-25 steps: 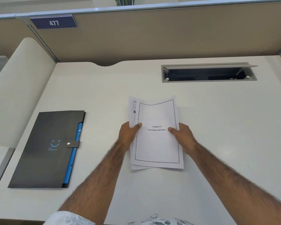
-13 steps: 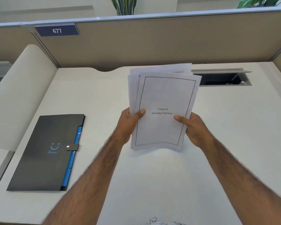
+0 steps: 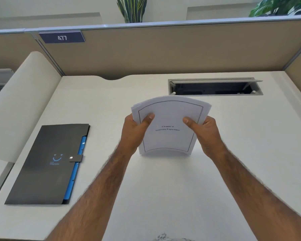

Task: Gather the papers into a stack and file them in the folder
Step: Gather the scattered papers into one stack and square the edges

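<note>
Fingers (image 3: 149,117) of the left hand (image 3: 133,132) wrap the left side of the papers (image 3: 170,126), thumb pressed on the front sheet, the rest hidden behind. The right hand (image 3: 205,133) mirrors it on the right side — thumb on the front, other fingers behind — so both hands are clamped on the one stack. The papers stand upright near the middle of the desktop (image 3: 163,197), bottom edge at or just above the surface; contact cannot be told. The sheets bow forward, and their top edges fan slightly at the upper left. The front page has a thin border and reads "Chapter 6 Learning Experience".

The folder (image 3: 47,164) — dark, closed by a snap tab, blue dividers showing along its right side — lies flat near the desktop's left edge, well apart from the hands.
</note>
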Motion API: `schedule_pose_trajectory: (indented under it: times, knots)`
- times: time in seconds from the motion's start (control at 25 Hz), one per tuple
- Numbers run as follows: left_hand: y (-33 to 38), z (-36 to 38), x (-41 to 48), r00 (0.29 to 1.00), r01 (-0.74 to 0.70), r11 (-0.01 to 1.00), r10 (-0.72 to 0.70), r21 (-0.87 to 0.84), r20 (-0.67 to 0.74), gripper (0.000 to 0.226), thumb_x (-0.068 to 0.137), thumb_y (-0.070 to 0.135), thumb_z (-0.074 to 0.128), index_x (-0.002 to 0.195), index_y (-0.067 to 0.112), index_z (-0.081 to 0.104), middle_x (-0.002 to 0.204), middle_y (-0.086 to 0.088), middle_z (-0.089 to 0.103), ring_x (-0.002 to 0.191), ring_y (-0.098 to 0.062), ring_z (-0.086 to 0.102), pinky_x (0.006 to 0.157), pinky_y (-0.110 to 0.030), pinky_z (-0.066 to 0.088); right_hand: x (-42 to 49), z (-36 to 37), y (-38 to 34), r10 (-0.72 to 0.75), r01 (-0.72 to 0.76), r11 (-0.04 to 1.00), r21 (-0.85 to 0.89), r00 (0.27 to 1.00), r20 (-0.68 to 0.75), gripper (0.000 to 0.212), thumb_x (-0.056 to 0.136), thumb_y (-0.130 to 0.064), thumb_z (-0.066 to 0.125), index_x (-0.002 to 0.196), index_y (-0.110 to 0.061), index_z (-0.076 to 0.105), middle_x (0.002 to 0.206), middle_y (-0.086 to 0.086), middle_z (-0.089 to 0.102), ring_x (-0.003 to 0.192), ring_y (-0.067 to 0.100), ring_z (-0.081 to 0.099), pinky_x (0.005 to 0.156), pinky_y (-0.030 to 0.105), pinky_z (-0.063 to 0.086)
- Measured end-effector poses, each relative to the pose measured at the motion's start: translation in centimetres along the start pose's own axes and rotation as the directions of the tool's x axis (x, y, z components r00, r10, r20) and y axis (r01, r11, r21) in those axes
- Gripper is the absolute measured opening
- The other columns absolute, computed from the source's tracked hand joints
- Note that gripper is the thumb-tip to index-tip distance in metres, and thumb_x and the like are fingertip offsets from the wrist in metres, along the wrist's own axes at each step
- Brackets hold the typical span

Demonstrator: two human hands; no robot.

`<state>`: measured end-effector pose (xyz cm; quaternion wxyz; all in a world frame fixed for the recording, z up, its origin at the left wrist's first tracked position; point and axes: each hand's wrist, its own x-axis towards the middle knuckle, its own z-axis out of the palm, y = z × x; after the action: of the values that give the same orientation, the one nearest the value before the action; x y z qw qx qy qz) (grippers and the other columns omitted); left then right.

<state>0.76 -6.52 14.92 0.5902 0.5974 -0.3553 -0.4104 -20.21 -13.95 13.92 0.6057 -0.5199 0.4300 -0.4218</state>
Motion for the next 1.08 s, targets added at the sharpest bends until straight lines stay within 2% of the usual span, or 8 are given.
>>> schedule_pose_trajectory:
  times: [0.2,0.44,0.56,0.68,0.76,0.92,1.0,1.08]
  knots:
    - [1.1,0.0,-0.2,0.994,-0.097,0.995,0.096,-0.018,-0.05,0.025,0.089,0.03,0.072,0.109,0.015,0.075,0.102,-0.007,0.079,0.093,-0.022,0.075,0.08,-0.038,0.063,0.0,0.5,-1.1,-0.065,0.066,0.998,0.007,0.995,-0.082,0.016,0.088,-0.013,0.077,0.102,-0.021,0.074,0.093,-0.004,0.079,0.085,0.011,0.074,0.07,0.023,0.058]
    - [-1.5,0.5,-1.0,0.994,0.008,1.0,-0.007,0.013,-0.107,0.007,0.095,0.021,0.069,0.099,0.022,0.075,0.094,0.0,0.08,0.088,-0.018,0.076,0.077,-0.039,0.059,-0.4,-0.1,2.2,0.112,-0.106,0.99,-0.098,0.992,0.064,0.027,0.087,-0.013,0.078,0.112,-0.021,0.073,0.11,0.0,0.078,0.104,0.018,0.074,0.092,0.04,0.059]
    - [0.2,0.7,-0.8,0.978,-0.025,0.974,-0.023,-0.224,-0.207,0.009,0.098,0.016,0.064,0.102,0.019,0.071,0.092,0.003,0.079,0.087,-0.016,0.075,0.077,-0.034,0.061,-0.9,-1.6,4.0,0.168,-0.164,0.979,-0.12,0.985,0.023,0.018,0.086,-0.014,0.078,0.104,-0.019,0.076,0.107,0.003,0.079,0.104,0.026,0.073,0.095,0.044,0.057]
    - [1.9,0.2,0.0,0.945,-0.083,0.853,-0.097,-0.515,-0.312,0.014,0.098,0.015,0.064,0.111,0.02,0.066,0.104,0.003,0.079,0.097,-0.018,0.075,0.087,-0.039,0.061,-1.6,-2.7,4.8,0.271,-0.268,0.943,0.198,0.962,0.01,0.028,0.071,-0.03,0.088,0.093,-0.016,0.075,0.096,0.01,0.076,0.093,0.034,0.072,0.089,0.046,0.055]
    - [2.4,1.1,0.3,0.931,-0.102,0.789,-0.139,-0.607,-0.336,0.017,0.097,0.014,0.066,0.113,0.021,0.065,0.107,0.002,0.078,0.1,-0.019,0.075,0.093,-0.044,0.059,-1.9,-1.9,4.4,0.256,-0.271,0.881,0.387,0.962,0.091,0.022,0.077,-0.021,0.08,0.097,-0.016,0.075,0.102,0.009,0.076,0.095,0.031,0.071,0.087,0.043,0.058]
    - [2.2,1.4,-0.2,0.941,-0.12,0.836,-0.076,-0.535,-0.33,0.019,0.099,0.011,0.063,0.116,0.015,0.067,0.106,0.001,0.079,0.1,-0.018,0.074,0.09,-0.038,0.06,-1.0,0.6,2.0,0.203,-0.203,0.811,0.549,0.977,0.062,0.035,0.092,0.002,0.064,0.123,-0.016,0.066,0.123,0.006,0.074,0.114,0.024,0.07,0.092,0.038,0.058]
    - [2.0,-2.3,0.4,0.942,-0.132,0.883,-0.03,-0.45,-0.335,0.023,0.098,0.02,0.064,0.12,0.013,0.067,0.108,0.001,0.078,0.1,-0.016,0.074,0.085,-0.032,0.06,-0.7,0.2,1.0,0.2,-0.167,0.871,0.463,0.98,-0.023,0.03,0.091,0.002,0.066,0.116,-0.015,0.069,0.116,0.006,0.077,0.11,0.025,0.071,0.09,0.037,0.058]
    - [1.8,-6.8,1.3,0.984,-0.051,0.963,0.004,-0.264,-0.175,0.046,0.091,0.037,0.071,0.129,0.012,0.065,0.12,-0.003,0.075,0.107,-0.02,0.072,0.09,-0.036,0.06,-0.8,-0.7,0.5,0.175,-0.145,0.942,0.302,0.982,-0.076,0.025,0.091,0.0,0.068,0.11,-0.016,0.071,0.11,0.005,0.078,0.106,0.025,0.071,0.091,0.037,0.057]
